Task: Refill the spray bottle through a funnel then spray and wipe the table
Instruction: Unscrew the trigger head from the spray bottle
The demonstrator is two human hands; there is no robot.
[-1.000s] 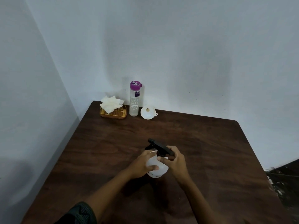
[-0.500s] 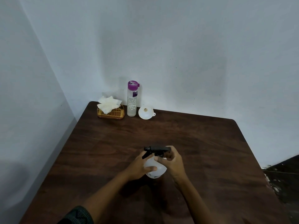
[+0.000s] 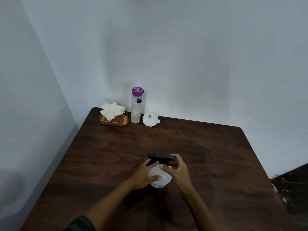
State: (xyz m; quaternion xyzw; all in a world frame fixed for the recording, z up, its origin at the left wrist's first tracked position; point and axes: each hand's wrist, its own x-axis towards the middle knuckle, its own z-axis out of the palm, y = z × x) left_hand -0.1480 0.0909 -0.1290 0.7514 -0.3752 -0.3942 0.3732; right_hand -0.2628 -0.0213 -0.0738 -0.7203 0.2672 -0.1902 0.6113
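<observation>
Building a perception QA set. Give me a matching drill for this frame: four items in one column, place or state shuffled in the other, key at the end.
Items
1. spray bottle
2. funnel
3. water bottle
4. wire basket

Place or state
A. holds white tissues, back left corner
B. gripped by left hand and right hand
C. upright by the wall, purple lid on
D. tipped over, wide mouth toward the camera

Pairs: 1-B, 2-D, 3-C, 4-A
</observation>
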